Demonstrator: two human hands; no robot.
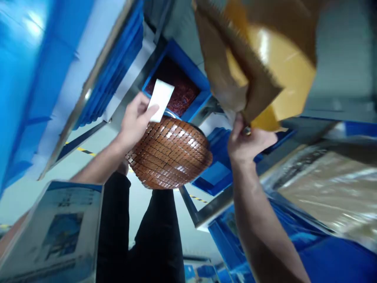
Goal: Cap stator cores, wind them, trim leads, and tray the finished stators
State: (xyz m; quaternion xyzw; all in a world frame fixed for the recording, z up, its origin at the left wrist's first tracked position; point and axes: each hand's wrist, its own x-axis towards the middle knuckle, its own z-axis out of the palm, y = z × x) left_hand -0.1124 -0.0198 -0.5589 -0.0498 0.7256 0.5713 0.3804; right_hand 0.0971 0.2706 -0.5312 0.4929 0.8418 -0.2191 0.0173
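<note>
My left hand (134,122) pinches a small white slip (161,98) between thumb and fingers. It is held up in front of a blue bin with dark red contents. On the right, my right hand (250,139) is closed on the lower end of a folded brown and yellow sheet (256,74). That sheet spreads upward with jagged edges and is blurred; I cannot tell whether it is one piece or more. Between my forearms is a round, brown, tile-covered seat (171,157), just below my left hand.
The blue bin (203,98) stands beyond the seat. Blue bins or folded blue material (118,67) line the left side. At the right lies a plastic-wrapped brown stack (330,188). A badge (64,232) hangs at lower left. Yellow-black tape (85,151) marks the floor.
</note>
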